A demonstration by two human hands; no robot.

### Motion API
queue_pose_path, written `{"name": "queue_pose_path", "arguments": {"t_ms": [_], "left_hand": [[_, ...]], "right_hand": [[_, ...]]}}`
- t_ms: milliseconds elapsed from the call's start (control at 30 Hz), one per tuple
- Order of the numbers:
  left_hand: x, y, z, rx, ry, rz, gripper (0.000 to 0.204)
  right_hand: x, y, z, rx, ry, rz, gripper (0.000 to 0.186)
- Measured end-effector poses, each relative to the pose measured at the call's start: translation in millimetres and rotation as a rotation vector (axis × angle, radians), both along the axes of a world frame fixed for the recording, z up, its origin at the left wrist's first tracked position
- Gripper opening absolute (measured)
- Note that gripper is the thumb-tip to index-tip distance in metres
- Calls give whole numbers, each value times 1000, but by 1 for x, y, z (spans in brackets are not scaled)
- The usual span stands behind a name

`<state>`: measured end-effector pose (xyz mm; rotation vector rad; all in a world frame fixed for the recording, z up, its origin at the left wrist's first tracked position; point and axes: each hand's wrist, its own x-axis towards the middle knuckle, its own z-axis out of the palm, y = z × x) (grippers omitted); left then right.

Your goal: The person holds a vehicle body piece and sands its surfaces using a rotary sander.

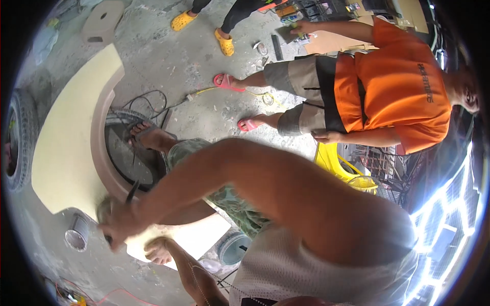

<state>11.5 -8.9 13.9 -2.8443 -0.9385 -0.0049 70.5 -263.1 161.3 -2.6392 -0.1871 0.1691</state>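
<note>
Bare right arm (pixel 286 178) crosses from 4 o'clock to the right hand (pixel 121 224) at 8 o'clock, blurred over the cream panel (pixel 66 137); whether its fingers grasp the dark thing (pixel 133 190) beside them, I cannot tell. Left hand (pixel 158 250), at 7 o'clock, curls its fingers at the panel's edge; any grip is unclear. Panel curves from 10 o'clock round to 7. Can (pixel 77 230) at 8, bucket (pixel 228 252) at 6, 1 person in orange (pixel 403 86) at 2.
</note>
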Motion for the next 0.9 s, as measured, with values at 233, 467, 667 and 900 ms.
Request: {"name": "queue_pose_path", "arguments": {"t_ms": [233, 467, 667, 900], "left_hand": [[2, -6, 13, -37, 82, 43, 66], [-7, -14, 29, -56, 145, -81, 74], [9, 7, -3, 565, 627, -192, 66], [-4, -13, 16, -100, -8, 77, 67]], "right_hand": [[-306, -269, -24, -146, 297, -999, 58], [-592, -272, -102, -623, 1406, -1295, 65], [-621, -238, -99, -265, 974, -1089, 61], [-362, -264, -28, -171, 328, -777, 63]]}}
